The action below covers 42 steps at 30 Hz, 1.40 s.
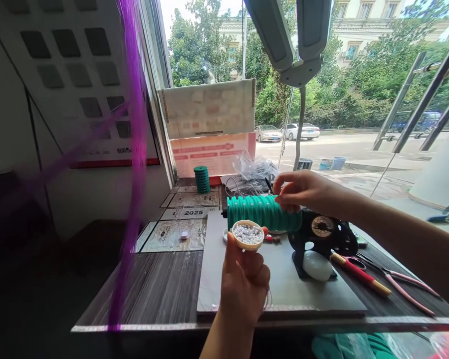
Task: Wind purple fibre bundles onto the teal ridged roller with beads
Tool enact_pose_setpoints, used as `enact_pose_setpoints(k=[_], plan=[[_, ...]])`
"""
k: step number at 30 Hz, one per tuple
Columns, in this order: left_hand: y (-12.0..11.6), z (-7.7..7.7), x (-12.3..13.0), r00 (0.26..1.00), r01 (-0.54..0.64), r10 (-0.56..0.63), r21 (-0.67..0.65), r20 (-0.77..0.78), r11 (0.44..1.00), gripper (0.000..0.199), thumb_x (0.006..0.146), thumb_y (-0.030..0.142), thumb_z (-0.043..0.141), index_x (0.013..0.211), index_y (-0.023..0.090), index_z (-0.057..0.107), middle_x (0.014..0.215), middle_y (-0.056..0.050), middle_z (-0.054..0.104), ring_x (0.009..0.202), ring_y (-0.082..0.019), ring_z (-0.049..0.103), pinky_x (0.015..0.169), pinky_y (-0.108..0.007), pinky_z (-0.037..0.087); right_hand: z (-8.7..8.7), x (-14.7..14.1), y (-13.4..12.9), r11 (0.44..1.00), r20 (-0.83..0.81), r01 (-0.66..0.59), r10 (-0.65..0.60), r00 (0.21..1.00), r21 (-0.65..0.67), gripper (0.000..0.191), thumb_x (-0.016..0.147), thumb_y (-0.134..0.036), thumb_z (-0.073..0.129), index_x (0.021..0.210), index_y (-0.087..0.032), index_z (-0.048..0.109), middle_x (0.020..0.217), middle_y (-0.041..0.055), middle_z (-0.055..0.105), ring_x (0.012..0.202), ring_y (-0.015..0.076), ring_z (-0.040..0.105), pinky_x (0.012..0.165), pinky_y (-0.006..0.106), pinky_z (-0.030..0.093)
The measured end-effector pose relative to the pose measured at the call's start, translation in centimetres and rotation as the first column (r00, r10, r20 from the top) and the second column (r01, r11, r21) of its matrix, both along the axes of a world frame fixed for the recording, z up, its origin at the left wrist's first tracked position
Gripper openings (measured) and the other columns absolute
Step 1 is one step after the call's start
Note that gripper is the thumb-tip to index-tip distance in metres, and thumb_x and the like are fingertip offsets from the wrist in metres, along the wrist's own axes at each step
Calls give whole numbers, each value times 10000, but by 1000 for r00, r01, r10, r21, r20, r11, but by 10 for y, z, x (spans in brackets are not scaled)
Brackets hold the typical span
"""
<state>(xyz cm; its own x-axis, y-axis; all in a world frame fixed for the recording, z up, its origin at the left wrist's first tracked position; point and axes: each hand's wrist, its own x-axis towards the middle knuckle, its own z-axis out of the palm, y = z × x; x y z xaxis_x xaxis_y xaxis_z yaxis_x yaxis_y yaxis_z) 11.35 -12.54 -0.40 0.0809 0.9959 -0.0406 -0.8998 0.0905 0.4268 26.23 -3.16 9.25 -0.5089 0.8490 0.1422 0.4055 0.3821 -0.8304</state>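
Observation:
My left hand holds up a small round cup between thumb and fingers. Many tiny white beads fill it. Behind the cup, a row of green spools sits side by side on the shaft of a black winding machine. Small pale dots show along the top of the spools. At the upper right of this row is my right hand, its fingers curled and fingertips pressed together against the spools. Whatever lies between those fingertips is too small to make out.
A white board lies beneath the machine. Pink-handled pliers and a red-and-yellow stick lie at the right. Behind are a green spool stack and clear plastic bags. A blurred purple strand hangs close on the left.

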Motion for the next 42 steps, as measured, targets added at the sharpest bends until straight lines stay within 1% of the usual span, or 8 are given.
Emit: enact_pose_setpoints(k=[6,11,16,22,27,33,37,42], plan=[[-1,1,1,1000,-13,13,-26,-22,1000,528,724,507,594,950,30,596,554,46,450,417,-2,74,347,-147,127,0,1,0,1000,-20,-4,3,1000,-9,147,642,-263,598,668,-189,474,490,-45,574,442,65,500,430,199,371],[0,1,1,1000,-8,8,-21,-11,1000,480,724,502,597,905,57,611,476,79,349,418,-11,69,351,-145,133,-1,-1,0,1000,-2,10,-10,1000,7,134,640,-231,590,664,-189,465,476,-50,565,433,63,493,420,190,360],[0,1,1,1000,-9,9,-12,10,1000,387,742,480,587,851,110,615,516,54,424,424,-13,64,355,-145,134,-2,-4,0,999,37,7,-9,999,44,111,653,-212,568,659,-190,460,479,-52,555,431,63,481,422,195,361],[0,-3,1,1000,16,-15,-17,26,1000,488,735,497,588,914,43,620,465,91,295,430,-14,53,358,-142,147,-4,-4,0,997,107,-9,1,994,74,108,665,-228,544,653,-194,443,475,-51,528,445,77,464,437,213,370],[-2,-3,2,1000,1,-1,-3,10,1000,547,741,520,568,945,14,611,490,96,263,443,-15,64,371,-143,154,7,-11,-17,940,236,1,-87,968,342,100,694,-275,562,703,-184,521,495,-52,491,465,83,422,457,225,332],[-1,1,2,999,-25,25,-5,40,1000,345,710,456,638,807,140,539,546,88,331,418,-6,97,373,-145,130,16,-39,-42,800,671,-363,-65,739,478,148,692,-148,551,712,-212,683,634,10,607,560,113,491,531,250,311],[-1,2,3,999,-11,11,6,47,1000,335,709,443,643,776,145,505,532,95,310,407,-5,103,369,-145,128,11,-51,-42,760,761,-413,-160,629,501,175,692,-134,506,612,-194,650,631,36,615,564,134,515,493,253,260],[-1,1,3,999,-16,16,6,45,1000,363,691,457,656,809,147,508,558,87,369,403,-3,112,368,-149,127,9,-54,-38,742,774,-433,-179,607,511,169,677,-109,502,576,-179,618,600,31,593,518,118,482,476,253,242]])
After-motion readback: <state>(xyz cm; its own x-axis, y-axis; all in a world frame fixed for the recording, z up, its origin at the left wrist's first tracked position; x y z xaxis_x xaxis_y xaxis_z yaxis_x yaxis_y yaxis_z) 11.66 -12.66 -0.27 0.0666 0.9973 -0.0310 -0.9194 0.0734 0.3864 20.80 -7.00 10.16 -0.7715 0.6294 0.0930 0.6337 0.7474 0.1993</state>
